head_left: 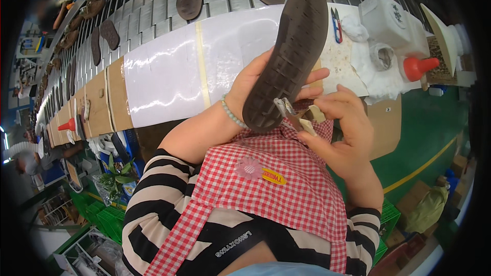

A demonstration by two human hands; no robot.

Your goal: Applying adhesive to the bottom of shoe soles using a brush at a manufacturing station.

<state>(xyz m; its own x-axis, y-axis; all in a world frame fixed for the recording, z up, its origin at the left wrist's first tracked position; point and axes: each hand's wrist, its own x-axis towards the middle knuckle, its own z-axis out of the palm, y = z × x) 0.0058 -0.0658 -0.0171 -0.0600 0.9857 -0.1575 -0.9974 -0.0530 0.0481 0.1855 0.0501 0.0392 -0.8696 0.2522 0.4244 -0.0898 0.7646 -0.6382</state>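
Observation:
My left hand (245, 87) grips a dark brown shoe sole (292, 53) from behind, its fingers showing past the right edge. The sole stands tilted, its ridged tread facing me and its lower end close to my apron. My right hand (353, 133) is closed on a small tool with a metal tip (285, 106), held by the sole's lower right edge. Cream-coloured coverings (308, 125) show at the thumb and a finger of that hand. The tool's exact kind is hard to make out.
Beyond the white-covered worktable (163, 84), a slatted metal conveyor (222, 7) carries several soles. At the right lie thread snips (337, 26), a white plastic container (384, 18), crumpled white wrapping (381, 64) and a red nozzle (420, 67). Other people stand at the far left.

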